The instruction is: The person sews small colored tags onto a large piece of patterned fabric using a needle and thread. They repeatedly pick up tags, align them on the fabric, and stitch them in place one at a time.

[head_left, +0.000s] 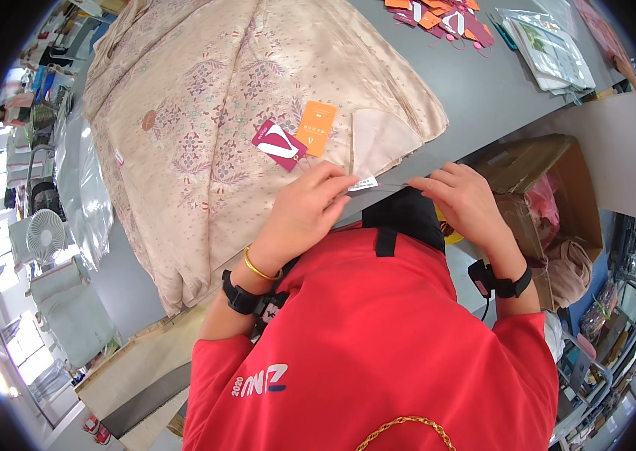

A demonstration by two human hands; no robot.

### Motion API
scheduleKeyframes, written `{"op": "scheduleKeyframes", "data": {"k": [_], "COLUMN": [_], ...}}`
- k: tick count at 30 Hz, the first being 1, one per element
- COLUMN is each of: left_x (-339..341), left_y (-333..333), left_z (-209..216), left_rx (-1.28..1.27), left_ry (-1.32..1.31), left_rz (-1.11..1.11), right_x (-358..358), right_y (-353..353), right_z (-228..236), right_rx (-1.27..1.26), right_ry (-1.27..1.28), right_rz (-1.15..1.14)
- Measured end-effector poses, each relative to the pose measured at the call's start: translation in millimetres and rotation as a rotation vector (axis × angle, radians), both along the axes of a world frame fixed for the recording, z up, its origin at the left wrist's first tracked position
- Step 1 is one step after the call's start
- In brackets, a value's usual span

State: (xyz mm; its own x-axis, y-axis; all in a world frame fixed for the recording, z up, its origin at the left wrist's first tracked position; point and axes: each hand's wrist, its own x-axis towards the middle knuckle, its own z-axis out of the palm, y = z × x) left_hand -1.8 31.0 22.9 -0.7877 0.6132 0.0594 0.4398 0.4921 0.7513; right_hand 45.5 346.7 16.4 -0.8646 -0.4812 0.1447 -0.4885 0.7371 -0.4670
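Note:
A beige garment (175, 90) with purple floral embroidery lies spread over the grey table. At its near edge my left hand (303, 210) is closed, thumb and fingertips pinching a small white label (365, 183). A thin cord (392, 185) runs from beside the label to my right hand (462, 203), whose thumb and forefinger are pinched on it. On the cloth just beyond my left hand rest a maroon hang tag (280, 145) and an orange hang tag (316, 128). Their strings lead toward my left fingers, where the ends are hidden.
More maroon and orange tags (442, 19) are heaped at the far right of the table (476, 90). Beside them lies a stack of clear plastic packets (547, 49). An open cardboard box (581, 169) with cloth inside stands at my right. A white fan (46, 233) is at the left.

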Motion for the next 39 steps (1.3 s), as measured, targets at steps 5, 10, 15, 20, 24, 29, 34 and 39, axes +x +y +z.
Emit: {"op": "scheduleKeyframes", "data": {"k": [5,10,15,20,24,29,34,39], "left_x": [-1.6,-7.3,-14.6,-19.5,-19.6,-16.4,-13.5,-10.3], "left_y": [18.4,22.5,19.2,16.7,11.4,9.6,9.5,8.6], "left_z": [-6.4,-18.4,-18.1,-13.8,-21.1,-37.1,-41.4,-43.1], "left_rx": [-0.102,-0.116,0.017,0.049,0.088,0.123,0.171,0.150], "left_ry": [0.124,0.218,-0.022,-0.167,-0.236,-0.136,-0.077,-0.077], "left_rz": [-0.014,0.020,0.063,0.069,0.095,0.092,0.056,0.082], "right_x": [3.5,3.3,-3.2,-22.1,-33.4,-38.3,-36.2,-31.3], "right_y": [4.4,4.6,-8.7,-18.8,-5.3,-45.3,-60.6,-57.9], "right_z": [-8.2,-11.5,-11.6,0.5,-2.7,-35.8,-40.2,-36.5], "right_rx": [0.126,0.172,0.168,0.092,-0.085,-0.351,-0.571,-0.734], "right_ry": [0.187,0.308,0.302,0.326,0.175,0.015,-0.123,-0.335], "right_rz": [-0.091,-0.131,-0.231,-0.031,-0.144,-0.028,-0.058,-0.151]}}
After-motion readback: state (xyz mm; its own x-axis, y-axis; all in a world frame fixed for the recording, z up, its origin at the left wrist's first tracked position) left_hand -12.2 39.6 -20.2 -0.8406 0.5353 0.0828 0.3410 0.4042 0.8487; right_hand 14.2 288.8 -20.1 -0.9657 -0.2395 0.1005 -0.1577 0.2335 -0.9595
